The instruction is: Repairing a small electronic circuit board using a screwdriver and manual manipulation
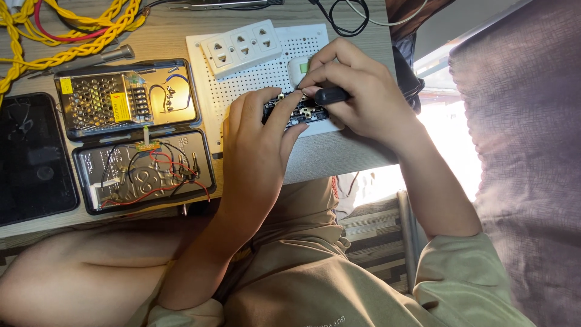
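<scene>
My left hand holds a black socket module with metal terminals against the white perforated board, fingers pinching its left end. Over the module's right end, my right hand grips a black-handled screwdriver, tip pointing down at the terminals. A white triple socket strip lies on the board just beyond my hands. A small white device with a green spot sits partly hidden under my right fingers.
An open black case at left holds a metal power supply and wired parts. A dark tablet lies at far left. Yellow braided cable and a black cord lie at the back. The desk edge runs near my lap.
</scene>
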